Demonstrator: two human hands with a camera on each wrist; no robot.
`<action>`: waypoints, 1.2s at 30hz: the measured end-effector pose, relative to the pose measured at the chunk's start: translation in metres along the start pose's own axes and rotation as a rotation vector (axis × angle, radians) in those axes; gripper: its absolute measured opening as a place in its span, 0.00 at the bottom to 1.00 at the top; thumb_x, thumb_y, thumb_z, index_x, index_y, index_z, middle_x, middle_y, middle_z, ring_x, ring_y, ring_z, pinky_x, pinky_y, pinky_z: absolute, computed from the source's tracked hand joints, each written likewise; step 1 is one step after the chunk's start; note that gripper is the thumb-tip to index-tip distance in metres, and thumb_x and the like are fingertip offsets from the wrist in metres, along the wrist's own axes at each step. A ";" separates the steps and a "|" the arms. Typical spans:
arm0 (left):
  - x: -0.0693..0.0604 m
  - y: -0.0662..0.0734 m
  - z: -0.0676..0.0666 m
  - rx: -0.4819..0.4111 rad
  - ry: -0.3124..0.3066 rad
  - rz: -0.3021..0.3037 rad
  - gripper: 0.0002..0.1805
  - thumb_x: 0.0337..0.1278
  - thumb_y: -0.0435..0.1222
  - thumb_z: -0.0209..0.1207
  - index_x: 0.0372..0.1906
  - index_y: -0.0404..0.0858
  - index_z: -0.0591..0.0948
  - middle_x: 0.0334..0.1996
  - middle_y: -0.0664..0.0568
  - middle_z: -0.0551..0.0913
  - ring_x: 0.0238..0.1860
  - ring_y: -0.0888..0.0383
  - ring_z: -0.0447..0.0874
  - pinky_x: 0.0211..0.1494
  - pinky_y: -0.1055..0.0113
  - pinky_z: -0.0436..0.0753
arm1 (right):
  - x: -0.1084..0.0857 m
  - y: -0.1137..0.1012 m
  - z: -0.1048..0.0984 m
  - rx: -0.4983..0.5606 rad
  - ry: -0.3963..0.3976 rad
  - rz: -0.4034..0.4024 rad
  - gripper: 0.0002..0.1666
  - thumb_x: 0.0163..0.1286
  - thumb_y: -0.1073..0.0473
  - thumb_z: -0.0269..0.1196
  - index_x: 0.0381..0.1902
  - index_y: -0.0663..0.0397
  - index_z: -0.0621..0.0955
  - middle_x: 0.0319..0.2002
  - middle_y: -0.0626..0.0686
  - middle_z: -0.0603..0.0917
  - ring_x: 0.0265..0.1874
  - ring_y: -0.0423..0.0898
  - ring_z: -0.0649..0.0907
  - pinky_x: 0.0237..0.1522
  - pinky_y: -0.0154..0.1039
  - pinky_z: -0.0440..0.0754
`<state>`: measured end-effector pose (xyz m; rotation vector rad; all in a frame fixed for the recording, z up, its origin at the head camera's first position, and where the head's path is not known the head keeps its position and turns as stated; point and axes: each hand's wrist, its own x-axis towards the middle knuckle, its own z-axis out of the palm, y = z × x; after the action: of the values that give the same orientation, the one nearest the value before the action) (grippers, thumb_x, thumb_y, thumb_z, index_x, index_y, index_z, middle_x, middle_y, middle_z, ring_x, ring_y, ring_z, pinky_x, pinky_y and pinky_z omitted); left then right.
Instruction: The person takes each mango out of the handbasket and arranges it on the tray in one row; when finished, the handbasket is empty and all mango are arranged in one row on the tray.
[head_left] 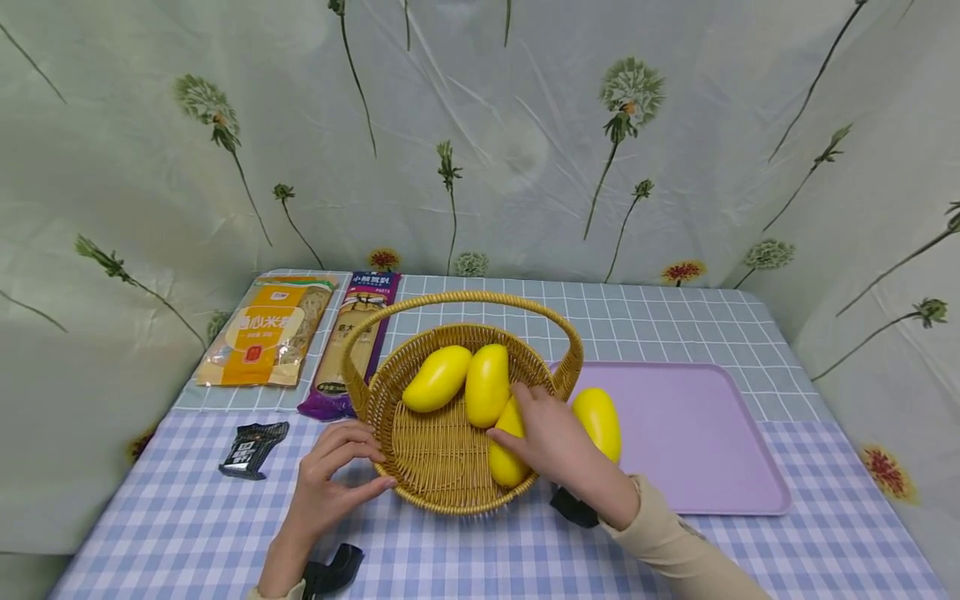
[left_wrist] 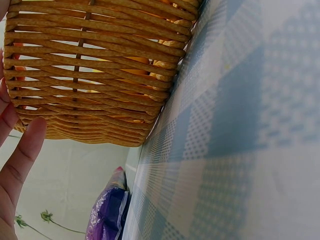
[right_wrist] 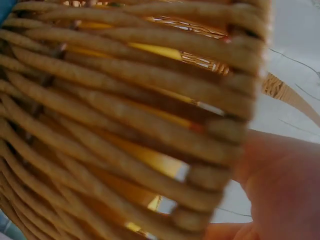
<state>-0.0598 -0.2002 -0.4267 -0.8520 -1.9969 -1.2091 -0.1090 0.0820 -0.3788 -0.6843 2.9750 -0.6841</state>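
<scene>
A woven wicker basket with an arched handle stands mid-table. My left hand holds its near-left rim, thumb outside; the left wrist view shows the thumb against the weave. Inside the basket, my right hand grips a yellow mango at the right side, partly covering it. Two more mangoes lie further back in the basket, a tilted left one and an upright-looking one. Basket wall fills most of the right wrist view, hiding the right fingertips.
Right of the basket lies a lilac tray, with another mango at its left end. At back left are an orange-labelled food bag and a purple noodle pack. A small black packet lies at left.
</scene>
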 end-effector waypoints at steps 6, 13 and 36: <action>0.000 0.000 0.000 -0.002 0.000 -0.003 0.18 0.48 0.47 0.69 0.25 0.34 0.81 0.31 0.47 0.80 0.40 0.46 0.75 0.59 0.67 0.70 | 0.003 0.000 0.004 0.019 -0.044 0.036 0.42 0.60 0.40 0.65 0.59 0.68 0.70 0.40 0.60 0.79 0.31 0.49 0.77 0.29 0.42 0.76; 0.000 0.001 0.000 0.003 0.000 -0.004 0.19 0.48 0.47 0.69 0.25 0.34 0.81 0.30 0.44 0.80 0.40 0.47 0.75 0.58 0.67 0.70 | 0.007 -0.001 0.007 0.043 -0.121 0.082 0.50 0.59 0.36 0.65 0.64 0.70 0.66 0.52 0.68 0.77 0.47 0.60 0.79 0.47 0.53 0.78; 0.000 0.001 0.000 0.000 0.002 -0.009 0.18 0.47 0.47 0.70 0.25 0.35 0.81 0.31 0.46 0.80 0.40 0.47 0.75 0.58 0.67 0.70 | 0.023 0.003 0.017 0.134 -0.276 0.099 0.51 0.63 0.33 0.58 0.67 0.66 0.60 0.55 0.68 0.72 0.48 0.59 0.78 0.48 0.51 0.77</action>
<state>-0.0593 -0.1997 -0.4261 -0.8426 -2.0006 -1.2149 -0.1294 0.0683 -0.3934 -0.5668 2.6644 -0.7103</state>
